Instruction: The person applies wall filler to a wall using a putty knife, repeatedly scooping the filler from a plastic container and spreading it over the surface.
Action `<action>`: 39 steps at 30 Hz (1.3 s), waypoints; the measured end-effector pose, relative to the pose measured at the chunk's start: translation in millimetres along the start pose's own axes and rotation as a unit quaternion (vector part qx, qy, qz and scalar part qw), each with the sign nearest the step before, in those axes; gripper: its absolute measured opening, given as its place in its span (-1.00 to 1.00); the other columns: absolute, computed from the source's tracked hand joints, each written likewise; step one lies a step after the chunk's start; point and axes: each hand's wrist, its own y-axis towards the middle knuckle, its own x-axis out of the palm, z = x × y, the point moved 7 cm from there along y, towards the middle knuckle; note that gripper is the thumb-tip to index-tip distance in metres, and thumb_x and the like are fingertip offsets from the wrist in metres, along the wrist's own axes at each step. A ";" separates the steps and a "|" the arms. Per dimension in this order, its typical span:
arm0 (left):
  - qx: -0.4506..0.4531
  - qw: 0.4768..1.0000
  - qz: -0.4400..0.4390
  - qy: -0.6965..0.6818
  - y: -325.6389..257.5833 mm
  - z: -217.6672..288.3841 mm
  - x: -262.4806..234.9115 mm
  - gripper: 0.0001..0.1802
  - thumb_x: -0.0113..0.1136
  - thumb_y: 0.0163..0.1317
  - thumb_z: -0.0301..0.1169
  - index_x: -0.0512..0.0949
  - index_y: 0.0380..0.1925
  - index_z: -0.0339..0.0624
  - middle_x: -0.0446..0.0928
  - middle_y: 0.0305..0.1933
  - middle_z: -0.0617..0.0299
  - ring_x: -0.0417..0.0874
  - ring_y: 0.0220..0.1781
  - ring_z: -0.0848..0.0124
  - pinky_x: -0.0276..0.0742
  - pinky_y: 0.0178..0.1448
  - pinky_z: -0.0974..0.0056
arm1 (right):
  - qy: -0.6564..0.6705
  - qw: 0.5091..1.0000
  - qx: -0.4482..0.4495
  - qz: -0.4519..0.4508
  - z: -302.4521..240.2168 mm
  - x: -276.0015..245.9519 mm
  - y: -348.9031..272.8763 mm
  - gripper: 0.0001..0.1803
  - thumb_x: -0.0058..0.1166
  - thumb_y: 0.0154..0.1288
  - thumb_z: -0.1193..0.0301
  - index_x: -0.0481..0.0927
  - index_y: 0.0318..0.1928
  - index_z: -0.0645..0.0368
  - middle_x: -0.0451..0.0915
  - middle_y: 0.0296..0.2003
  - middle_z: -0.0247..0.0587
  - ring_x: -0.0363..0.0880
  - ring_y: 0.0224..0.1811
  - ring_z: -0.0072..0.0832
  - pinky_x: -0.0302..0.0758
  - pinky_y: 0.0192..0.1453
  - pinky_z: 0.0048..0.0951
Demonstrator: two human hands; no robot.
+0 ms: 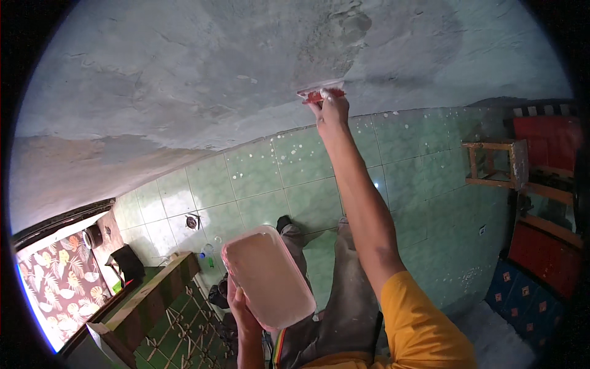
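A: Log it. What's the right hand (332,111) doing?

B: I see it stretched up at full arm's length, fingers clamped on a red-handled putty knife (319,93). The blade edge lies flat against the grey plastered wall (184,74), just above the line where the plaster meets the green tiles (258,178).

A: And the left hand (241,307)?

B: Low in my view, near the lower edge. It grips a pink-rimmed plastic tray (265,277) from underneath, fingers closed around its near end. The tray is tilted, its open face towards the camera, and filled with a pale, smooth paste. It sits well apart from the putty knife, down by the person's waist.

A: Wall condition?

B: Patchy. Darker, rougher plaster up near the top centre, lighter smooth bands to the left and below. White specks are spattered on the tiles under the blade.

A: Clothing?

B: Yellow sleeve (418,326) on the right arm, grey trousers (350,307) below.

A: Surroundings?

B: Wooden scaffold planks (153,301) with a lattice frame at lower left. Beside them a leaf-patterned curtain (58,280) by a bright opening. A small plastic bottle (208,252) stands near the tiled wall. On the right, a wooden stool (498,163), red panels (547,138) and a blue patterned box (522,292). I can't make out the dark items near the curtain.
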 end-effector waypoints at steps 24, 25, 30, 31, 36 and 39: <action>0.007 0.999 0.010 0.031 -1.9 15.4 -19.0 -0.16 0.17 0.21 0.07 0.26 0.32 -0.30 0.42 0.22 0.13 0.46 0.19 0.33 0.39 0.27 0.21 | -0.070 0.991 -0.059 -0.100 -102.2 50.7 -74.2 -0.85 -0.02 0.35 0.59 0.46 -0.10 0.37 0.55 -0.16 -0.08 0.62 -0.14 -0.29 0.68 0.04 -0.14; 0.015 0.999 0.005 0.041 -0.5 20.4 -14.4 -0.12 0.18 0.19 0.11 0.25 0.33 -0.31 0.41 0.22 0.12 0.46 0.20 0.33 0.39 0.27 0.21 | -0.047 0.992 -0.069 -0.097 -107.0 38.6 -80.0 -0.81 -0.03 0.36 0.56 0.45 -0.06 0.38 0.55 -0.13 -0.05 0.63 -0.12 -0.29 0.69 0.05 -0.19; 0.029 0.999 -0.010 0.045 -2.2 19.0 -6.5 0.00 0.20 0.14 0.20 0.21 0.35 -0.37 0.40 0.25 0.10 0.45 0.25 0.31 0.39 0.29 0.20 | -0.017 0.999 -0.028 0.019 -48.2 -49.9 -10.7 -0.70 -0.03 0.38 0.55 0.42 0.10 0.31 0.55 -0.02 -0.04 0.62 0.00 -0.23 0.66 0.10 -0.15; 0.032 0.998 -0.019 0.043 -1.2 15.4 -5.4 0.03 0.20 0.13 0.22 0.20 0.36 -0.38 0.40 0.26 0.09 0.44 0.26 0.30 0.38 0.30 0.19 | -0.017 0.999 -0.011 0.035 -29.2 -65.8 9.6 -0.67 -0.02 0.38 0.58 0.40 0.14 0.27 0.54 0.01 -0.04 0.61 0.03 -0.21 0.64 0.14 -0.08; 0.034 0.998 -0.023 0.050 -1.2 12.2 -3.4 0.04 0.21 0.11 0.21 0.19 0.36 -0.39 0.38 0.29 0.07 0.44 0.28 0.29 0.37 0.31 0.18 | -0.026 0.999 0.018 0.003 21.6 -27.0 16.6 -0.70 -0.06 0.39 0.62 0.38 0.11 0.29 0.52 0.00 -0.07 0.61 0.00 -0.23 0.65 0.15 -0.10; 0.021 0.999 -0.003 0.049 -3.8 13.3 -10.6 0.05 0.23 0.10 0.20 0.19 0.37 -0.39 0.38 0.30 0.06 0.44 0.28 0.28 0.37 0.32 0.17 | -0.021 1.000 0.012 -0.012 -7.0 22.6 -14.9 -0.75 -0.08 0.39 0.63 0.40 0.06 0.34 0.53 -0.06 -0.07 0.62 -0.04 -0.24 0.66 0.14 -0.13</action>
